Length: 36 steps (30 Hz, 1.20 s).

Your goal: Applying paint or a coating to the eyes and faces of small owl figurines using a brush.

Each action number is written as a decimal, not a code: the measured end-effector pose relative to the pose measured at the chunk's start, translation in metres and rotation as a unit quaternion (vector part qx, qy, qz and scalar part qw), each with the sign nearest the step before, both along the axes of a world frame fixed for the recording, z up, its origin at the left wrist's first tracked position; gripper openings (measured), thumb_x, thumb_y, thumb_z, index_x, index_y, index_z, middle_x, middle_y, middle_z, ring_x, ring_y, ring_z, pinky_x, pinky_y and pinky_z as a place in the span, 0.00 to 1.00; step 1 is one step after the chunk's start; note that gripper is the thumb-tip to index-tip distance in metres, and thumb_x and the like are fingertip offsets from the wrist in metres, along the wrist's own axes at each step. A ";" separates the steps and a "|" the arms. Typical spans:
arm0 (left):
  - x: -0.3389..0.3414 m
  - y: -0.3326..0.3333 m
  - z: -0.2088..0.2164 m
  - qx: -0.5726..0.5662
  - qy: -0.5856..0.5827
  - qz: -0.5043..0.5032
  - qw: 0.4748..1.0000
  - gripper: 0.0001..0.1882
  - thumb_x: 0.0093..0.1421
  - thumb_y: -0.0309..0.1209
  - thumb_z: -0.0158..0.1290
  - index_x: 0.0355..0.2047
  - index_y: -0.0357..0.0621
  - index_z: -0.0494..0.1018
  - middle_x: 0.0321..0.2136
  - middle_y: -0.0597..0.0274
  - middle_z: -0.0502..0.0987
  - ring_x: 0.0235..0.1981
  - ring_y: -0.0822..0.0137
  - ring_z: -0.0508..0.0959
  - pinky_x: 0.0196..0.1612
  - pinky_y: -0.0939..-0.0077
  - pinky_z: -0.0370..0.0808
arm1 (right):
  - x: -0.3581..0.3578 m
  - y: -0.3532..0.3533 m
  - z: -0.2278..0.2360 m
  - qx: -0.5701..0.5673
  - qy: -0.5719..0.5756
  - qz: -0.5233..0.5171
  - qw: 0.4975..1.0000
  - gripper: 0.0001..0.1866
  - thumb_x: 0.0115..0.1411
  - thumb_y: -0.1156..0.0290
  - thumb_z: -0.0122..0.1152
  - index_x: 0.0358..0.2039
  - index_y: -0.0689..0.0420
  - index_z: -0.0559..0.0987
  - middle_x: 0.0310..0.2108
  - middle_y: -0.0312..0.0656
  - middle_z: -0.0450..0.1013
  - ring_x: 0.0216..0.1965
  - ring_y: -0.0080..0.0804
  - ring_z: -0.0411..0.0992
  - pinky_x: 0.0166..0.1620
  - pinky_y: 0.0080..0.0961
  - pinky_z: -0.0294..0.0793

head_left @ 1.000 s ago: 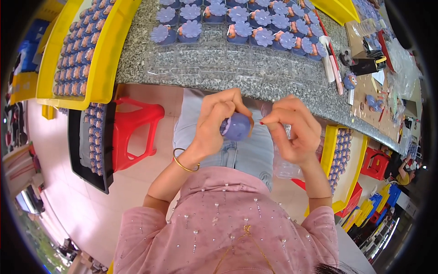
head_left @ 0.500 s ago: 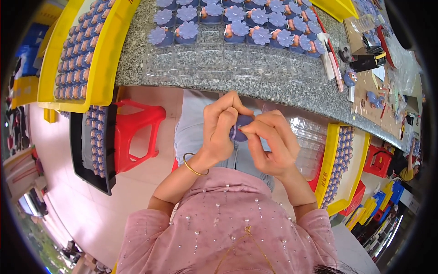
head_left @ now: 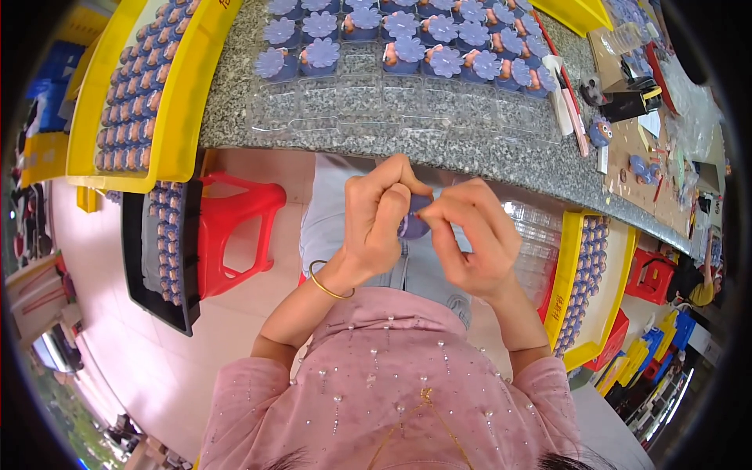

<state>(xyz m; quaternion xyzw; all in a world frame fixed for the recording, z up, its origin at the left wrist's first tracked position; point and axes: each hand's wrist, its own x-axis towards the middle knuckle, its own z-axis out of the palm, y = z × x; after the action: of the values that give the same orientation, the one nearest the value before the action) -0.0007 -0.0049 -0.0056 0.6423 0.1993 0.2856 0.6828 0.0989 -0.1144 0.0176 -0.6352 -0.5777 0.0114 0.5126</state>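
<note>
Above my lap, just off the table's front edge, my left hand (head_left: 377, 219) is closed round a small, rounded blue-purple figurine (head_left: 415, 228). Part of the figurine is hidden behind its fingers. My right hand (head_left: 482, 239) pinches with thumb and forefinger against the figurine's right side. A tiny reddish bit shows at those fingertips, too small to name. Beyond both hands, a clear plastic tray (head_left: 368, 110) lies on the table, its far compartments filled with blue figurines (head_left: 319, 53) topped by flower-shaped pieces; the front compartments hold none.
Yellow bins (head_left: 174, 129) of figurines stand at the left and another yellow bin (head_left: 565, 301) at the right. A red stool (head_left: 235, 227) and a black crate (head_left: 160, 307) are on the left. The grey speckled table (head_left: 470, 149) carries tools and scraps at its right end.
The hands have drawn slightly apart, the right moving a little to the right and the left slightly left. The figurine has shifted slightly to the right and remains in the left hand.
</note>
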 end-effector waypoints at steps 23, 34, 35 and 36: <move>0.000 0.015 0.000 -0.264 -0.007 -0.241 0.934 0.15 0.55 0.32 0.36 0.18 0.35 0.65 0.18 0.56 0.71 0.16 0.69 0.72 0.19 0.78 0.66 | 0.034 0.010 0.011 -0.043 0.032 0.218 0.974 0.11 0.40 0.84 0.63 0.28 0.64 0.78 0.29 0.44 0.70 0.27 0.37 0.69 0.28 0.27 0.69; -0.002 0.014 0.006 -0.180 -0.033 -0.253 0.950 0.17 0.54 0.31 0.35 0.24 0.28 0.69 0.21 0.52 0.73 0.17 0.65 0.75 0.20 0.77 0.70 | 0.031 0.012 0.007 -0.041 0.069 0.218 0.973 0.09 0.40 0.83 0.63 0.26 0.63 0.79 0.28 0.43 0.70 0.26 0.35 0.69 0.28 0.26 0.68; -0.002 0.013 0.008 -0.111 -0.061 -0.227 0.966 0.17 0.53 0.31 0.35 0.24 0.28 0.69 0.20 0.52 0.73 0.16 0.64 0.74 0.20 0.77 0.70 | 0.031 0.014 0.008 -0.032 0.068 0.227 0.971 0.09 0.40 0.83 0.62 0.26 0.63 0.79 0.28 0.43 0.70 0.26 0.35 0.69 0.28 0.26 0.68; -0.002 0.014 0.007 -0.110 -0.061 -0.226 0.966 0.17 0.53 0.31 0.35 0.24 0.28 0.69 0.20 0.52 0.73 0.16 0.64 0.74 0.20 0.77 0.70 | 0.031 0.017 0.008 -0.020 0.065 0.238 0.969 0.08 0.41 0.84 0.62 0.26 0.63 0.79 0.28 0.43 0.70 0.26 0.35 0.69 0.28 0.26 0.67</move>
<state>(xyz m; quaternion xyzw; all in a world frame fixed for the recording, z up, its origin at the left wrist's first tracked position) -0.0023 0.0094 0.0009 0.5726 0.0367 0.1385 0.8072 0.1295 -0.0973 0.0261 -0.4871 -0.6774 0.1856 0.5190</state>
